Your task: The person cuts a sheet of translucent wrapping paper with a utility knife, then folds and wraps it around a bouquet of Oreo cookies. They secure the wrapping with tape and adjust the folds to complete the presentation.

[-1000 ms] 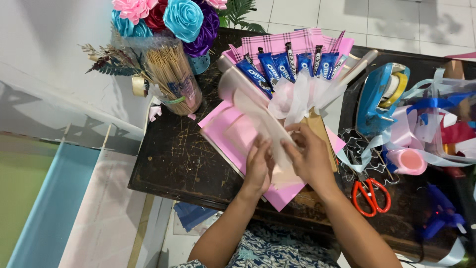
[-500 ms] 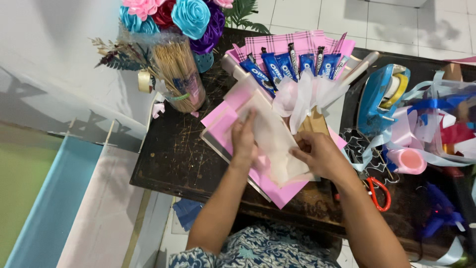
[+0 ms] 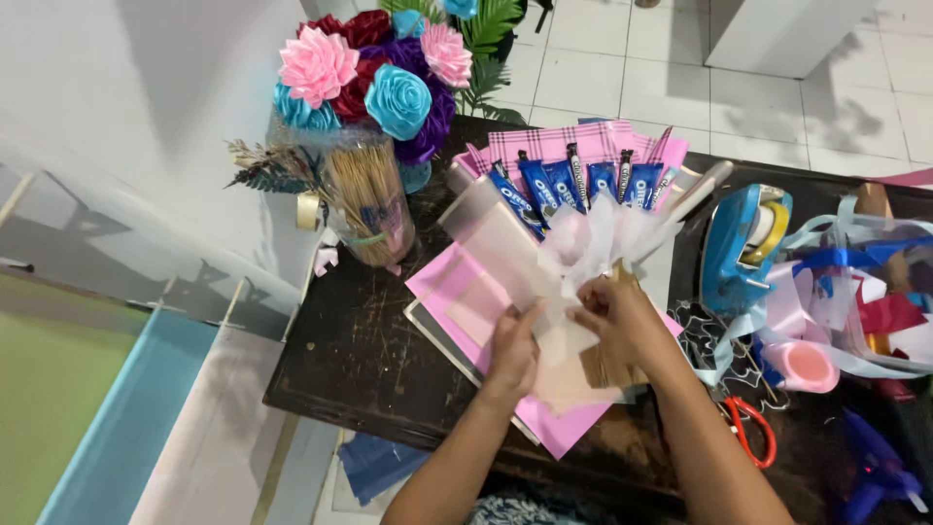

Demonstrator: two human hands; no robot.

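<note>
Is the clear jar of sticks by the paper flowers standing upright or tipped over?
Upright. The clear jar stands on its base on the dark table, the sticks pointing up, beside the paper flowers, well left of both hands.

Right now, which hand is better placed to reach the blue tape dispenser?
The right hand, probably. It holds the white wrapping nearer the tape dispenser, on that side. The left hand lies farther, over the pink paper.

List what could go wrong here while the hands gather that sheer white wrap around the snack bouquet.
1. The sheer white wrap is pinched between the left hand and right hand; it looks thin, so a hard pull may tear or crease it.
2. The blue snack packets stand fanned just above the wrap; tugging could knock them askew.
3. Loose ribbons lie by the right forearm and might snag.
</note>
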